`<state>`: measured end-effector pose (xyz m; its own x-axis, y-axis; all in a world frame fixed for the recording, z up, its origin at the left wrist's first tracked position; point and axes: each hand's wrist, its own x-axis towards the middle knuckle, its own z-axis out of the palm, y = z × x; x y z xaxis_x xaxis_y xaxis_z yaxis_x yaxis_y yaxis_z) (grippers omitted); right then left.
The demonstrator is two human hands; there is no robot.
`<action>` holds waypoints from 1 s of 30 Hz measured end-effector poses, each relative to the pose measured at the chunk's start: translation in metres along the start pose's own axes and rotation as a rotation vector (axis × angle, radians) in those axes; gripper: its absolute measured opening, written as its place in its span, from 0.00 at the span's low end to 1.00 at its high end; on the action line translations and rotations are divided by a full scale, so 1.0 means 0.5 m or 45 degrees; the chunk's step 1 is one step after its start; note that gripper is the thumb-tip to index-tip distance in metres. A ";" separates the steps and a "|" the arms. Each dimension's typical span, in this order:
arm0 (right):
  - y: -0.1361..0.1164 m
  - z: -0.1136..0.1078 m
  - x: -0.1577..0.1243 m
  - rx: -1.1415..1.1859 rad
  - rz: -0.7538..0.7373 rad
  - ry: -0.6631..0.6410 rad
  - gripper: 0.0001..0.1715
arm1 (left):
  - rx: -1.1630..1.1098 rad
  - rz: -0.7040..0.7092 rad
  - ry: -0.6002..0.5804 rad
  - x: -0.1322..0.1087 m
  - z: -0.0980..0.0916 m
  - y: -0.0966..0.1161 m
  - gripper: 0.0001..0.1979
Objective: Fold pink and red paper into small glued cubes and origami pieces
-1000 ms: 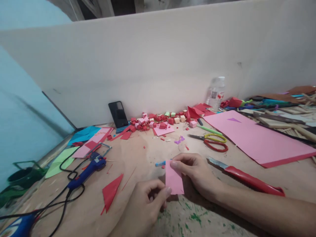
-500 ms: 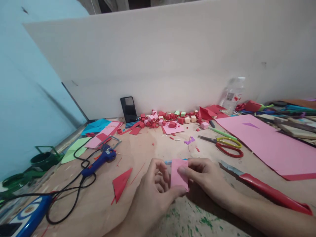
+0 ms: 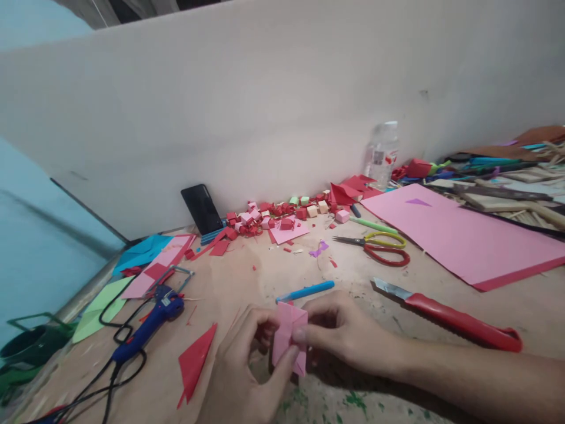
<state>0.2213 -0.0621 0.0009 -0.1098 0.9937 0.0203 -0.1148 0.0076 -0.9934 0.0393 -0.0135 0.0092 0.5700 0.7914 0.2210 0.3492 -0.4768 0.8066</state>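
Observation:
A small folded pink paper [image 3: 285,333] with crease lines is held upright between both hands, low in the middle of the view. My left hand [image 3: 253,359] grips its left and lower part, the thumb on the near face. From the right, my right hand [image 3: 338,330] pinches the paper with its thumb on the right half. Just beyond the hands lies a blue pen [image 3: 309,290]. Fingers behind the paper are partly hidden.
A red-handled knife [image 3: 454,318] and scissors [image 3: 375,246] lie right. The blue glue gun [image 3: 150,324] with its cord and a red paper piece [image 3: 196,362] lie left. Behind are small paper cubes [image 3: 251,218], a phone [image 3: 202,209], a bottle [image 3: 384,154] and pink sheet [image 3: 468,235].
The view has turned, with the table's things shifted left. Both hands have moved away from the blue pen, which shows more fully. The pink paper now shows a creased, partly unfolded face.

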 end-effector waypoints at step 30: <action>0.003 -0.016 0.013 0.053 0.117 0.353 0.14 | -0.841 -0.435 -0.185 0.017 0.003 -0.008 0.22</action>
<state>0.2284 -0.0549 -0.0012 0.1519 0.9826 -0.1072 -0.1579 -0.0829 -0.9840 0.0440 -0.0054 0.0070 0.6183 0.7738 -0.1379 0.0317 0.1507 0.9881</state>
